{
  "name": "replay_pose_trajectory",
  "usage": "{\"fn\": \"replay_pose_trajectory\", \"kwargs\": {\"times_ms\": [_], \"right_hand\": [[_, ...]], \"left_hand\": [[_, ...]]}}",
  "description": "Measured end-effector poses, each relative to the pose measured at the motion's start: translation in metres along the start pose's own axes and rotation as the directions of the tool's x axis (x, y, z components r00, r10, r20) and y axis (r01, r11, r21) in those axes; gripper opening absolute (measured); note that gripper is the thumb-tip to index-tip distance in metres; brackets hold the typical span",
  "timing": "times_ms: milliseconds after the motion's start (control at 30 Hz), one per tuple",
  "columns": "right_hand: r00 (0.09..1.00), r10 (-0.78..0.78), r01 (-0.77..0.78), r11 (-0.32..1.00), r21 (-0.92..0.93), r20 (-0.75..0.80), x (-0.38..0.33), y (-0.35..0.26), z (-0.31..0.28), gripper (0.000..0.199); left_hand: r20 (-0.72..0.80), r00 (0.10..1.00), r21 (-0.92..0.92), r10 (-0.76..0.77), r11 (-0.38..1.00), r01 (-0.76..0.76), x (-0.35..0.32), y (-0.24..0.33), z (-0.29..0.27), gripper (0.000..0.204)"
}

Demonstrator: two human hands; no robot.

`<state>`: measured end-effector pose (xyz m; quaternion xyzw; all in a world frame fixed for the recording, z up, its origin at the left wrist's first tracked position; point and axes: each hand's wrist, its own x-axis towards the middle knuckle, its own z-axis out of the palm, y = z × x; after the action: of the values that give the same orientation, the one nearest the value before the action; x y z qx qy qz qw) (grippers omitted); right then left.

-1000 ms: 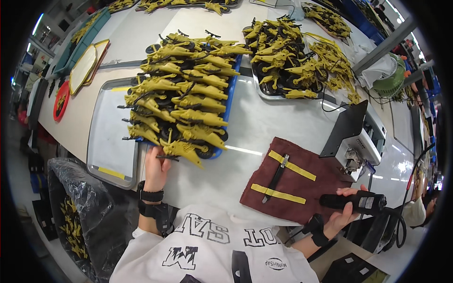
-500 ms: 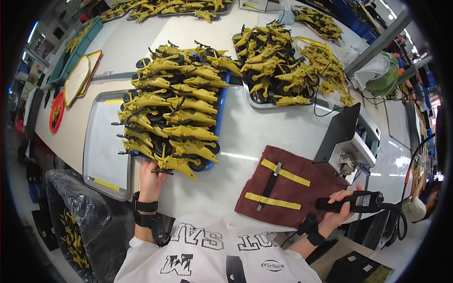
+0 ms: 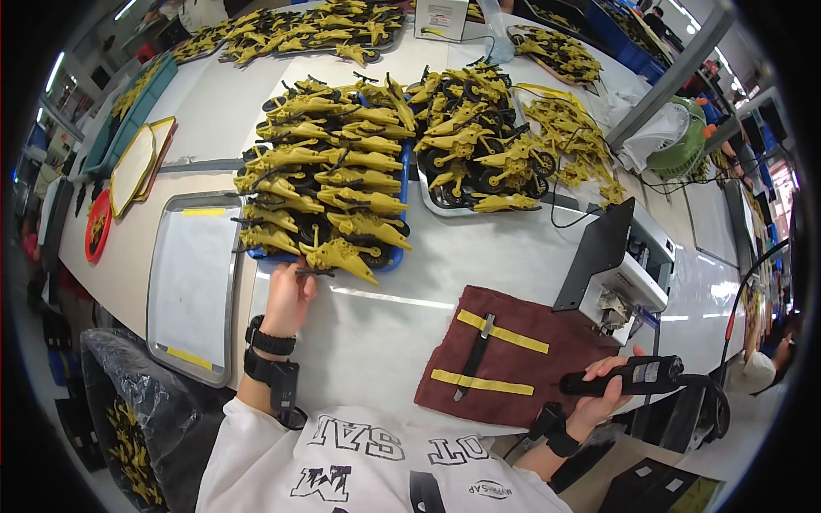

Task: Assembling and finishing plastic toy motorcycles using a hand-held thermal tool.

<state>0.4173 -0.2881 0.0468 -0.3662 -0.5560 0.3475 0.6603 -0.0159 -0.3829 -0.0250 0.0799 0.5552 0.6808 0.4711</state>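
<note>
At the near edge of a blue tray (image 3: 400,248), my left hand (image 3: 288,297) has its fingers closed at the black handlebar of a yellow toy motorcycle (image 3: 340,256). That motorcycle still rests among several others laid in rows on the tray. In my right hand (image 3: 604,386) is a black corded electric screwdriver (image 3: 637,376), held level over the right part of a dark red cloth (image 3: 445,363). Its cable leaves at the right. Yellow tape strips and a flat black tool with silver ends (image 3: 475,355) lie on the cloth.
A grey metal tray (image 3: 190,286) lies left of the blue one. A screw feeder (image 3: 620,286) stands behind the cloth on the right. A second tray (image 3: 440,201) heaped with motorcycles sits behind, beside loose yellow parts (image 3: 569,137). Left stands a red bowl (image 3: 100,218).
The whole view has shifted, so the table sits higher in the picture. My left fingers have moved up to the motorcycle's handlebar. My right hand keeps the screwdriver over the cloth.
</note>
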Motion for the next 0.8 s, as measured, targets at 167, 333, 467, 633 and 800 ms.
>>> {"fn": "replay_pose_trajectory", "kwargs": {"times_ms": [167, 333, 467, 633, 800], "right_hand": [[0.998, 0.032, -0.032, 0.999, 0.003, -0.055, 0.000, 0.001, 0.002, 0.068], [0.995, 0.012, -0.013, 1.000, -0.004, -0.094, 0.000, 0.002, -0.004, 0.067], [0.992, -0.009, 0.009, 1.000, -0.006, -0.128, 0.001, 0.003, -0.003, 0.067], [0.984, -0.018, 0.011, 0.999, -0.040, -0.179, 0.002, 0.004, -0.011, 0.068], [0.964, -0.057, 0.037, 0.996, -0.080, -0.259, -0.010, -0.013, -0.008, 0.067]], "left_hand": [[-0.088, 0.996, -0.091, -0.013, 0.996, 0.005, 0.026, 0.007, -0.008, 0.004], [-0.046, 0.999, 0.084, -0.029, 0.996, 0.032, -0.001, 0.018, -0.001, 0.020], [0.125, 0.881, 0.760, 0.457, 0.526, -0.381, -0.067, 0.055, 0.021, 0.020], [0.627, 0.461, 0.483, 0.627, 0.151, -0.863, -0.006, 0.171, 0.174, 0.037], [0.358, 0.919, 0.924, 0.164, -0.204, -0.324, 0.208, 0.166, 0.246, 0.058]]}}
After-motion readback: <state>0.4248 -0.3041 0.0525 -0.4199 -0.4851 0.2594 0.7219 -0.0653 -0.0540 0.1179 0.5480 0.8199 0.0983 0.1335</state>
